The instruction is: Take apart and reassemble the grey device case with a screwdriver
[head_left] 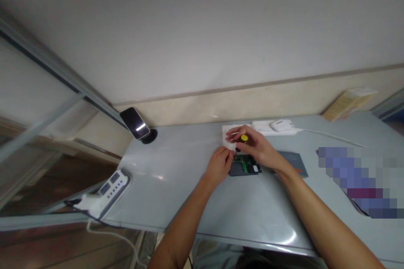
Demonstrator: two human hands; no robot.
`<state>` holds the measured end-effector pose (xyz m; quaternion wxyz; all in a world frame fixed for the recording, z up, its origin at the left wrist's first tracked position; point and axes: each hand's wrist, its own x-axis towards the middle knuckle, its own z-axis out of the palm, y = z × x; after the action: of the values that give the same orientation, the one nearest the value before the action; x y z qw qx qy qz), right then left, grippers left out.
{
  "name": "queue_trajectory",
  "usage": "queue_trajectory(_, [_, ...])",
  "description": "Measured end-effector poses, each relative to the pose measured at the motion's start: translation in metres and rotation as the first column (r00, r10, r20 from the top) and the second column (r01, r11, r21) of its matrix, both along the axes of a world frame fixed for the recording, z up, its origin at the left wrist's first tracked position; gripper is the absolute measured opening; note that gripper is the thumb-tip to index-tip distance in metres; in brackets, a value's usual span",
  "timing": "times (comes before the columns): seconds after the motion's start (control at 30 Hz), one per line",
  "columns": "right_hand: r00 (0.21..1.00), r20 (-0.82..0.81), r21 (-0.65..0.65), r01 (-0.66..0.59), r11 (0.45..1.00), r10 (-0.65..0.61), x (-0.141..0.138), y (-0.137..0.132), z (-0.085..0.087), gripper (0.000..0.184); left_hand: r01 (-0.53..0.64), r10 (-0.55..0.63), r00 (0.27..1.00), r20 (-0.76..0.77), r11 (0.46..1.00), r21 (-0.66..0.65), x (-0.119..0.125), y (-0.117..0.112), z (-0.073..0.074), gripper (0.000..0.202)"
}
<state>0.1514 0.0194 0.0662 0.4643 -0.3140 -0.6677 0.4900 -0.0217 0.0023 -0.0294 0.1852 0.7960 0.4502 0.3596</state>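
An opened dark flat device point(240, 170) with a green circuit board point(243, 160) lies on the grey table point(176, 176). My right hand point(257, 145) is closed around a small screwdriver point(244, 138) with a black and yellow handle, over the device's far edge. My left hand point(220, 160) is at the device's upper left corner, thumb and fingers pinched together close to the screwdriver's lower end. Whatever is between those fingertips is too small to tell. A white paper point(227, 132) lies behind both hands, partly covered by them.
Right of the device lies a flat grey panel point(293, 162). A white power strip point(268, 128) with a plug stands by the wall. A phone on a stand point(134, 122) is at the back left, another power strip point(112, 189) at the left edge, and a yellowish box point(349, 103) at the back right.
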Motion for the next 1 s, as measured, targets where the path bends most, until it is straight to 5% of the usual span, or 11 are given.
queue_trajectory(0.1, [0.985, -0.120, -0.151, 0.102, 0.983, -0.121, -0.007, -0.003, -0.016, 0.036, -0.004, 0.003, 1.000, -0.024, 1.000, -0.007, 0.000, 0.000, 0.000, 0.040])
queue_trajectory(0.23, [0.966, -0.231, -0.160, 0.082, 0.984, -0.118, -0.011, -0.003, -0.029, 0.048, -0.019, 0.018, 0.998, -0.059, 1.000, -0.011, 0.001, 0.000, 0.000, 0.039])
queue_trajectory(0.5, [0.885, -0.449, -0.263, -0.003, 0.965, -0.119, -0.008, -0.006, -0.026, 0.035, -0.038, 0.037, 0.998, -0.047, 0.999, -0.030, 0.001, 0.000, -0.001, 0.035])
queue_trajectory(1.0, [0.890, -0.431, -0.272, 0.027, 0.962, -0.147, -0.019, -0.008, -0.025, 0.038, -0.046, 0.044, 0.999, -0.027, 0.997, -0.054, 0.001, -0.001, 0.001, 0.038])
